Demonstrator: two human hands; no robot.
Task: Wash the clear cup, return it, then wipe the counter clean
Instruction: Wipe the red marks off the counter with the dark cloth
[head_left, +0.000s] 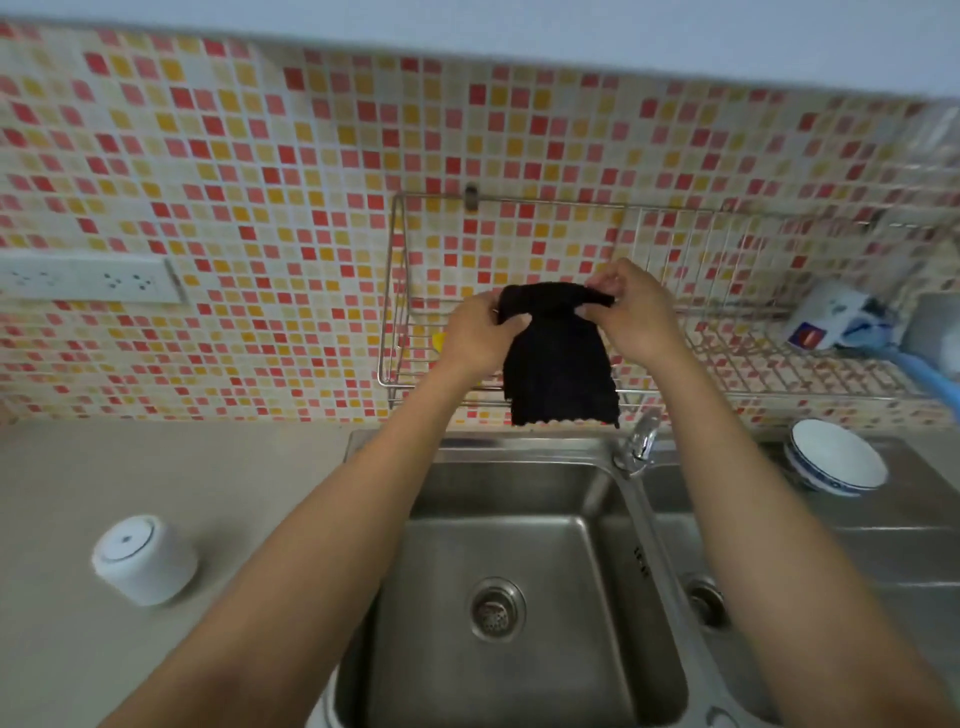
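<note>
Both my hands hold a black cloth (558, 364) up in front of the wire wall rack (519, 200), above the back edge of the sink. My left hand (480, 332) grips the cloth's top left corner and my right hand (631, 312) pinches its top right edge. The cloth hangs down with its pale scalloped hem just over the sink rim. A white upside-down cup (145, 558) stands on the beige counter (171, 467) at the left. I see no clear cup.
A steel double sink (519, 530) lies below, with a faucet (636, 447) between its basins. A white and blue bowl (836, 462) sits at the right. The rack's right end holds a white packet (831, 317). A power strip (88, 278) is on the tiled wall.
</note>
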